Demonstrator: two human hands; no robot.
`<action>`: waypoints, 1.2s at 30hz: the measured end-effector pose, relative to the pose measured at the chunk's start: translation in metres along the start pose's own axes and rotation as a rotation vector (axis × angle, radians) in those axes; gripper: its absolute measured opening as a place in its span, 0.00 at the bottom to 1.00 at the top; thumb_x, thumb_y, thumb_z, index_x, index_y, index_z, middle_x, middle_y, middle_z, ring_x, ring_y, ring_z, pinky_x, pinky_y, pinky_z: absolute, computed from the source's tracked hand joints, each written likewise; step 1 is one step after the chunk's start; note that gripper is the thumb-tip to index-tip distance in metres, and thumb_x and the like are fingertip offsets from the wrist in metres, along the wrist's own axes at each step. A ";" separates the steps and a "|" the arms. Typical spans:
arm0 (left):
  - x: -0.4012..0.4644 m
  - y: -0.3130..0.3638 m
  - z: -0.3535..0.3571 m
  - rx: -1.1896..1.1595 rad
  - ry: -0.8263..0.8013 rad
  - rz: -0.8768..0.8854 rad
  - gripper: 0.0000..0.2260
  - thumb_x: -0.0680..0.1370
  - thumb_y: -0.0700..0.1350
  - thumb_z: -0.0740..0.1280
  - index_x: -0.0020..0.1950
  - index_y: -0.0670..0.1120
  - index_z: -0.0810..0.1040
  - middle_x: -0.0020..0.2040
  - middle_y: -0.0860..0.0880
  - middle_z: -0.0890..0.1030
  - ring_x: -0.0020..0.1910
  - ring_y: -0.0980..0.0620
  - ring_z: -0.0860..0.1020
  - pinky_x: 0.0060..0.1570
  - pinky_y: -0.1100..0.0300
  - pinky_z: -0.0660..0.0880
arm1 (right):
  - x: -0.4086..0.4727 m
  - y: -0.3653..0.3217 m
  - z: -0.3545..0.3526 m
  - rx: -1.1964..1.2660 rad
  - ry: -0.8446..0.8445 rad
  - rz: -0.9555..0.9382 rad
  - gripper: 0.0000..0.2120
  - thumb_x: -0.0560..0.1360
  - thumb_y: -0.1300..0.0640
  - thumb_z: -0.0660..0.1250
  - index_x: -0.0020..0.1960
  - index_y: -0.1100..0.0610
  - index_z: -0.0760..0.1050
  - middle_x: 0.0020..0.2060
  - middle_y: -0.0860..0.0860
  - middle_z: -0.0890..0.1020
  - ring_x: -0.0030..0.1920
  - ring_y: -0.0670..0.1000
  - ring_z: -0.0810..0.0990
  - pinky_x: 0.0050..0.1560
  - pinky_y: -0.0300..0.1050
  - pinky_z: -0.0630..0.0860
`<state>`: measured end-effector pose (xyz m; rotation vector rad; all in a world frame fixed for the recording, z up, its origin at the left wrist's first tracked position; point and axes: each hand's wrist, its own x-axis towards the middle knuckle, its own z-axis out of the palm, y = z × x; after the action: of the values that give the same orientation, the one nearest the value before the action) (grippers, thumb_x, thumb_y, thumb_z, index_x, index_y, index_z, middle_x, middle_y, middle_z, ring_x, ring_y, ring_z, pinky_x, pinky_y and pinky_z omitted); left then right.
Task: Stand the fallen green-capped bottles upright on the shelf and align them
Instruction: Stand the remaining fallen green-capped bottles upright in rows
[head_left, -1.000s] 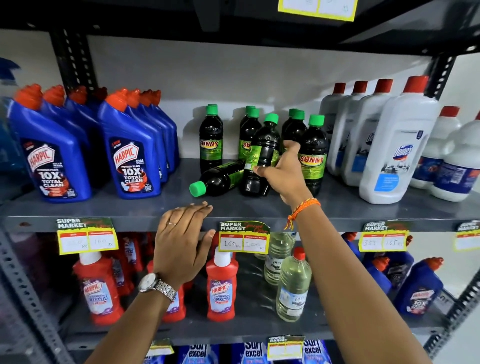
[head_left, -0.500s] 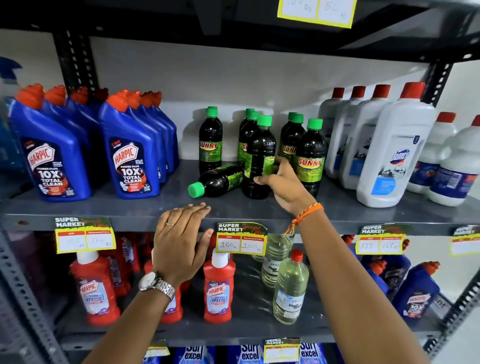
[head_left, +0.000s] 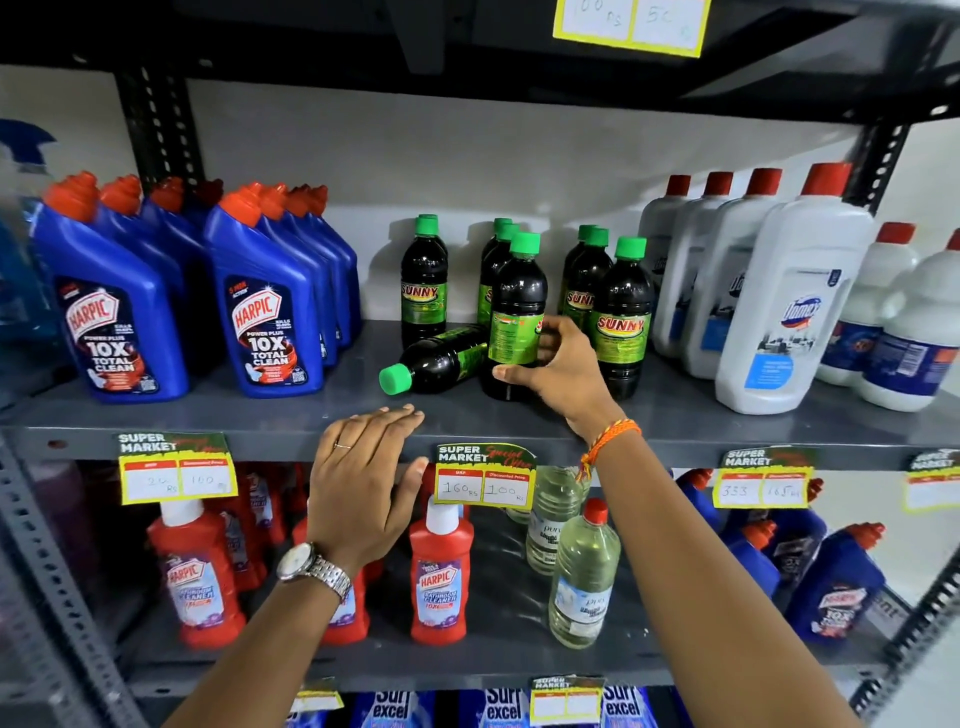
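Observation:
Dark green-capped Sunny bottles stand mid-shelf on the grey shelf (head_left: 260, 415). My right hand (head_left: 558, 371) grips the front middle bottle (head_left: 517, 312), which stands upright with its label turned sideways. One fallen bottle (head_left: 436, 361) lies on its side just left of it, cap pointing toward the front left. Another upright bottle (head_left: 423, 283) stands behind the fallen one, and others (head_left: 621, 312) stand in rows to the right. My left hand (head_left: 363, 483) rests flat, fingers together, on the shelf's front edge below the fallen bottle.
Blue Harpic bottles (head_left: 265, 312) crowd the shelf's left side, white red-capped bottles (head_left: 784, 306) the right. Price tags (head_left: 485, 475) hang on the shelf edge. The lower shelf holds red Harpic bottles (head_left: 441, 571) and clear bottles (head_left: 582, 577).
My right hand has tilted the held bottle from leaning to upright and slid lower on its body. The left hand and the fallen bottle stayed in place.

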<state>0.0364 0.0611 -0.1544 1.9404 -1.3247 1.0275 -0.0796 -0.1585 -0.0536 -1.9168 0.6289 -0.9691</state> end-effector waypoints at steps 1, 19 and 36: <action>0.000 0.000 0.000 -0.002 0.000 -0.003 0.21 0.82 0.53 0.56 0.67 0.45 0.79 0.65 0.47 0.82 0.65 0.47 0.77 0.68 0.51 0.64 | -0.002 -0.002 0.000 -0.048 0.043 -0.009 0.43 0.57 0.54 0.86 0.67 0.59 0.70 0.52 0.50 0.81 0.51 0.46 0.80 0.59 0.48 0.80; -0.001 0.003 -0.003 -0.037 -0.010 -0.034 0.21 0.82 0.53 0.57 0.67 0.44 0.79 0.65 0.47 0.82 0.65 0.47 0.76 0.70 0.51 0.63 | -0.015 -0.019 0.009 -0.268 0.127 -0.009 0.49 0.52 0.43 0.86 0.63 0.59 0.67 0.60 0.56 0.78 0.61 0.57 0.78 0.62 0.52 0.78; -0.014 -0.032 -0.033 0.043 -0.193 -0.045 0.24 0.81 0.55 0.58 0.74 0.47 0.72 0.72 0.47 0.76 0.71 0.47 0.73 0.74 0.52 0.60 | 0.007 -0.102 0.068 -1.062 -0.785 -0.548 0.42 0.67 0.70 0.69 0.78 0.53 0.62 0.75 0.56 0.70 0.73 0.58 0.69 0.71 0.51 0.71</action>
<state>0.0542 0.1052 -0.1492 2.1364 -1.3641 0.8712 -0.0145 -0.0815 0.0163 -3.2451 0.0965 -0.0108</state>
